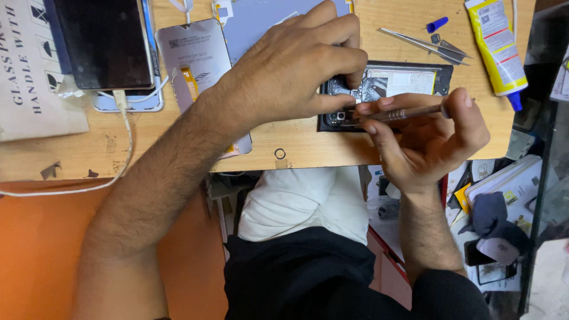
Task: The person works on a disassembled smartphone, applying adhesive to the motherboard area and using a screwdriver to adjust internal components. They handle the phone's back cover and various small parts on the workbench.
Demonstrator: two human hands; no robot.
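An opened black phone (409, 80) lies on the wooden table (296, 145) with its inner board showing. My left hand (290, 68) reaches across from the left and presses its fingers and thumb on the phone's left end, covering that part. My right hand (427, 136) holds a thin metal screwdriver (409, 112) level, its tip pointing left at the phone's lower left corner next to my left thumb.
A grey phone back cover (192, 56) and a dark-screened phone (104, 41) on a white cable (127, 127) lie at the left. Metal tweezers (424, 44), a blue cap (437, 24) and a yellow glue tube (498, 47) lie at the right. Clutter fills the floor below.
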